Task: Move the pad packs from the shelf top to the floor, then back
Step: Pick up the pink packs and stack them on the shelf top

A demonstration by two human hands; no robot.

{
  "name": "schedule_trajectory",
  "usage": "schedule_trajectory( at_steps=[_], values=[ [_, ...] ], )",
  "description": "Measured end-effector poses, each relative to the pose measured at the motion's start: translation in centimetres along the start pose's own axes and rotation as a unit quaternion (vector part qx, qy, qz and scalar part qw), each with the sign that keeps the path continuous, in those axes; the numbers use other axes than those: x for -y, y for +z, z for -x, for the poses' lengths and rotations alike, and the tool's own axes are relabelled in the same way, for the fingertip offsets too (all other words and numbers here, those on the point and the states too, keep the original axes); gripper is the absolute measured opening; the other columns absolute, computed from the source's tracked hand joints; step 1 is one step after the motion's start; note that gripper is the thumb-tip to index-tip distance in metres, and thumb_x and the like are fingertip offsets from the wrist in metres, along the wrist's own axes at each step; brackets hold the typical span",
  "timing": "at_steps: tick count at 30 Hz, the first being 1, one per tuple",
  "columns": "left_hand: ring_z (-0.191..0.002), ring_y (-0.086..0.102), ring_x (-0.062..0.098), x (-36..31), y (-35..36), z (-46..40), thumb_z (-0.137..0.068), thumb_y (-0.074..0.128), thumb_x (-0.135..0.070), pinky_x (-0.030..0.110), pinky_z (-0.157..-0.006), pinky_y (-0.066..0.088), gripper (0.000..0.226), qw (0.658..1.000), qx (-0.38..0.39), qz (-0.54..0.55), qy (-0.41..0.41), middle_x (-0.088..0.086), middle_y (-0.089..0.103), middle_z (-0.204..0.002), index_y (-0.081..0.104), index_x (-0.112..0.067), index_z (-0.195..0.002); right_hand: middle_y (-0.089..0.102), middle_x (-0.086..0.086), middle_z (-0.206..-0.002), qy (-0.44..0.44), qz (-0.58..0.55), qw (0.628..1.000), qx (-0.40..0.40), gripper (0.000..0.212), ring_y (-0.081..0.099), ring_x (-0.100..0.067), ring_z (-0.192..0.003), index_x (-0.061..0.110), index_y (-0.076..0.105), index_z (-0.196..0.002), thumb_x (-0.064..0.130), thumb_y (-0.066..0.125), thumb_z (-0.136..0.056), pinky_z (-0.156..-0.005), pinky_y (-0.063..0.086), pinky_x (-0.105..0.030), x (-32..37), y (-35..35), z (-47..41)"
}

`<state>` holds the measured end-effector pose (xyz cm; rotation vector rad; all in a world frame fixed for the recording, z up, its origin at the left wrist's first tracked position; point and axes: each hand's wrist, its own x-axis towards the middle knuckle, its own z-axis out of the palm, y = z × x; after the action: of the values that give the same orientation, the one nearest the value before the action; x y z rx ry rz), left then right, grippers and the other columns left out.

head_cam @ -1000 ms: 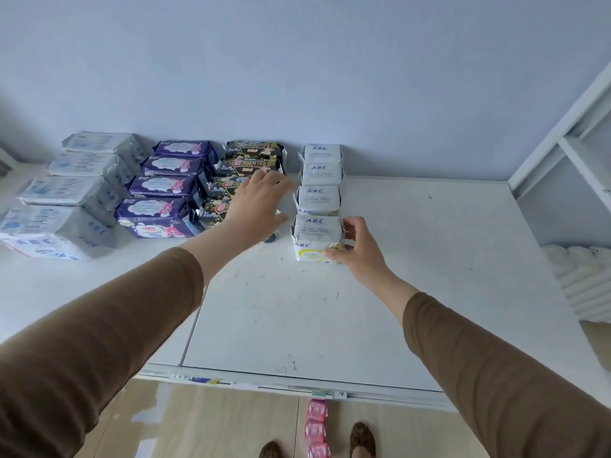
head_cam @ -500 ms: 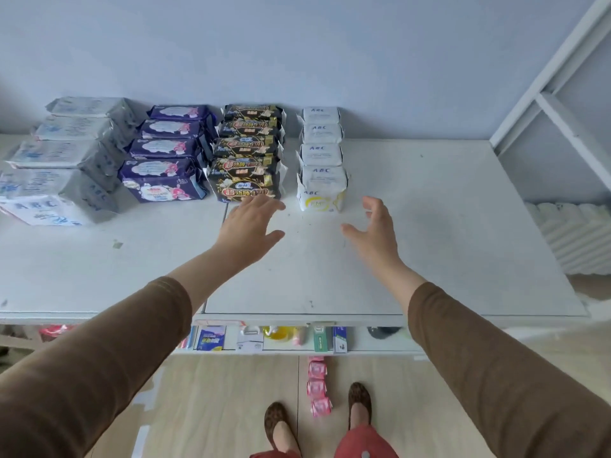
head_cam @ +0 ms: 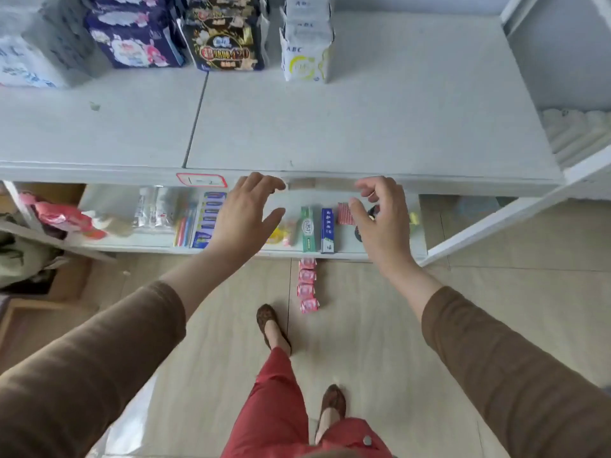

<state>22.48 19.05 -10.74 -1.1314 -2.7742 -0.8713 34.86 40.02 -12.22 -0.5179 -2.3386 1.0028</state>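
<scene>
Both hands, left hand and right hand, hang empty with grip apart below the shelf top, while the pink pad packs on the floor look light, soft and slippery, best pinched across their sides.

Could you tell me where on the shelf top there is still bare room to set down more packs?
The shelf top is bare right of the white ABC packs, and along its front edge. The back left is crowded: black packs, purple packs, grey packs.
</scene>
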Motion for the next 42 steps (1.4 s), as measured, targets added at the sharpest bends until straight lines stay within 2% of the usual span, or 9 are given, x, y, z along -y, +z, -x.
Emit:
schedule_trajectory(
  at_steps=[6, 11, 18, 23, 27, 31, 34, 37, 42],
  values=[
    [-0.107, 0.052, 0.02, 0.9, 8.7, 12.0, -0.085, 0.069, -0.023, 0.038, -0.083, 0.048, 0.036, 0.988, 0.118, 0.026, -0.093, -0.004, 0.055, -0.113, 0.056, -0.022, -0.119, 0.058, 0.005, -0.105, 0.14, -0.027, 0.986, 0.084, 0.022, 0.054, -0.014, -0.093, 0.019, 0.058, -0.109, 0.014, 0.065, -0.089, -0.082, 0.051, -0.034, -7.8, 0.5, 12.7],
    [-0.115, 0.05, 0.023, 5.2, 17.7, 19.3, -0.086, 0.069, -0.023, 0.045, -0.093, 0.046, 0.042, 0.956, 0.232, 0.036, -0.177, 0.0, 0.052, -0.122, 0.055, -0.021, -0.125, 0.058, 0.001, -0.117, 0.23, -0.005, 0.961, 0.156, 0.03, 0.056, -0.014, -0.097, 0.019, 0.057, -0.117, 0.013, 0.065, -0.089, -0.087, 0.051, -0.037, -15.0, 5.9, 20.5],
    [-0.126, 0.044, 0.023, 14.9, 33.0, 25.0, -0.09, 0.065, -0.026, 0.029, -0.096, 0.035, 0.055, 0.914, 0.335, -0.011, -0.229, 0.003, 0.046, -0.137, 0.044, -0.023, -0.141, 0.051, -0.004, -0.127, 0.267, 0.075, 0.909, 0.309, 0.05, 0.055, -0.021, -0.116, 0.02, 0.048, -0.136, 0.015, 0.065, -0.089, -0.093, 0.048, -0.036, -28.6, 17.4, 28.9],
    [-0.128, 0.043, 0.026, 21.7, 44.7, 24.8, -0.089, 0.065, -0.021, 0.036, -0.099, 0.041, 0.064, 0.916, 0.336, -0.033, -0.216, 0.004, 0.042, -0.141, 0.037, -0.023, -0.146, 0.045, -0.007, -0.134, 0.244, 0.125, 0.89, 0.365, 0.063, 0.052, -0.026, -0.12, 0.021, 0.04, -0.144, 0.013, 0.066, -0.087, -0.086, 0.042, -0.028, -38.7, 26.1, 31.6],
    [-0.129, 0.042, 0.026, 26.2, 52.9, 23.8, -0.087, 0.064, -0.013, 0.04, -0.09, 0.047, 0.069, 0.926, 0.326, -0.054, -0.184, 0.002, 0.038, -0.143, 0.034, -0.027, -0.148, 0.04, -0.009, -0.142, 0.206, 0.134, 0.886, 0.393, 0.074, 0.048, -0.029, -0.127, 0.024, 0.036, -0.149, 0.007, 0.066, -0.084, -0.099, 0.045, -0.035, -45.0, 32.5, 32.0],
    [-0.131, 0.039, 0.026, 29.1, 59.2, 22.0, -0.087, 0.062, -0.008, 0.042, -0.09, 0.048, 0.075, 0.932, 0.319, -0.082, -0.15, 0.001, 0.032, -0.148, 0.028, -0.032, -0.15, 0.035, -0.005, -0.144, 0.162, 0.137, 0.89, 0.404, 0.082, 0.047, -0.031, -0.124, 0.027, 0.034, -0.151, 0.003, 0.066, -0.079, -0.094, 0.049, -0.038, -49.0, 37.6, 32.0],
    [-0.132, 0.035, 0.026, 30.1, 62.8, 20.6, -0.09, 0.062, -0.012, 0.041, -0.097, 0.045, 0.078, 0.937, 0.309, -0.128, -0.103, 0.0, 0.026, -0.152, 0.023, -0.035, -0.152, 0.038, -0.002, -0.143, 0.098, 0.195, 0.89, 0.399, 0.073, 0.047, -0.03, -0.118, 0.023, 0.04, -0.144, 0.006, 0.067, -0.079, -0.081, 0.052, -0.04, -51.0, 40.0, 32.6],
    [-0.13, 0.034, 0.028, 30.8, 65.3, 19.7, -0.087, 0.066, -0.011, 0.039, -0.102, 0.041, 0.075, 0.935, 0.288, -0.205, -0.042, 0.005, 0.031, -0.146, 0.029, -0.033, -0.149, 0.046, -0.005, -0.13, 0.028, 0.283, 0.891, 0.353, 0.059, 0.048, -0.03, -0.113, 0.016, 0.048, -0.13, 0.013, 0.071, -0.076, -0.079, 0.051, -0.041, -52.2, 41.3, 33.4],
    [-0.13, 0.035, 0.03, 31.2, 67.8, 19.5, -0.084, 0.073, -0.021, 0.04, -0.103, 0.039, 0.074, 0.937, 0.272, -0.219, -0.023, 0.007, 0.036, -0.142, 0.029, -0.023, -0.143, 0.056, -0.006, -0.115, 0.013, 0.296, 0.894, 0.336, 0.049, 0.052, -0.028, -0.108, 0.011, 0.047, -0.123, 0.015, 0.067, -0.078, -0.073, 0.048, -0.038, -53.0, 43.0, 34.9]
  ],
)
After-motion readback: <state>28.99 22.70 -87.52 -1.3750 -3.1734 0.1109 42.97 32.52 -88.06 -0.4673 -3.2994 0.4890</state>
